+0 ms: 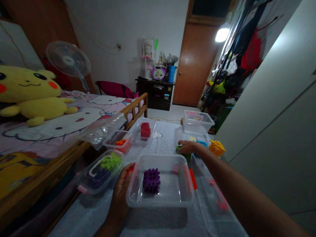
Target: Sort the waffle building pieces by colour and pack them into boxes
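My left hand grips the left side of a clear plastic box, its fingers by the orange latch. Inside that box sits a purple cube of interlocking blocks. Beyond its right far corner, my right hand has its fingers closed around a green block, which the hand partly hides. Close to the right wrist are blue blocks and a yellow-orange block cluster.
On the left stand a lidded box with lime and dark blocks, a box with orange blocks, and a tray with a red cube. A clear lid lies at right; stacked boxes stand behind. A wooden bed rail borders the left.
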`<state>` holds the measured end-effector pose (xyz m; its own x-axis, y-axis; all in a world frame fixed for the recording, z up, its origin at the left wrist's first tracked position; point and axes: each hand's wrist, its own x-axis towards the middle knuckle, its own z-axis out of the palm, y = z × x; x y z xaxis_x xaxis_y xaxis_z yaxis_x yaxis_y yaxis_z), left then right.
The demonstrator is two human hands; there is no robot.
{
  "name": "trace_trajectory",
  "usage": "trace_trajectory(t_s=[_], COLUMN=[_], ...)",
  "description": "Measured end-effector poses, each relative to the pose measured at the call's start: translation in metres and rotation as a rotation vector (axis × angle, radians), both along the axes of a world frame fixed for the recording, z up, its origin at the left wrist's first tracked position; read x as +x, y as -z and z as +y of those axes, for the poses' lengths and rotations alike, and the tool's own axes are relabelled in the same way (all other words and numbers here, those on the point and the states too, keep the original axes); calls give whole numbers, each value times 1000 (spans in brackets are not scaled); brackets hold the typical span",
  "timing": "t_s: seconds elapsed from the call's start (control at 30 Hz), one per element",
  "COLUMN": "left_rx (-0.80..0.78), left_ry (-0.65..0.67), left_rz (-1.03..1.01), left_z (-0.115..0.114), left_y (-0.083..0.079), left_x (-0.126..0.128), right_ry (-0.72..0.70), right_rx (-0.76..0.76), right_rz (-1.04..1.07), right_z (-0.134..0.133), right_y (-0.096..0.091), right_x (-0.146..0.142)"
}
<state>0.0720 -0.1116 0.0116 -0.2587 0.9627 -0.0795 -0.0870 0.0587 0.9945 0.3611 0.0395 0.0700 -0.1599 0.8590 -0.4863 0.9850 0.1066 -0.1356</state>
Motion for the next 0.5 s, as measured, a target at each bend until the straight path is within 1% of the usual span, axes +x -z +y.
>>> trace_trajectory(t_s=[0.27,0.37,0.5], left_rx=[-2,3,-7], left_ry=[-14,-12,-9], left_rz=[-19,-16,-20], left_z=[-1,0,1], left_y=[-9,-7,0], left_x=[4,2,0], right_ry=[-41,-46,-69], right_rx=[93,135,176], right_rz=[-29,-34,7], right_z=[-3,-5,-13], right_y=[18,20,18], right_x=[6,7,8])
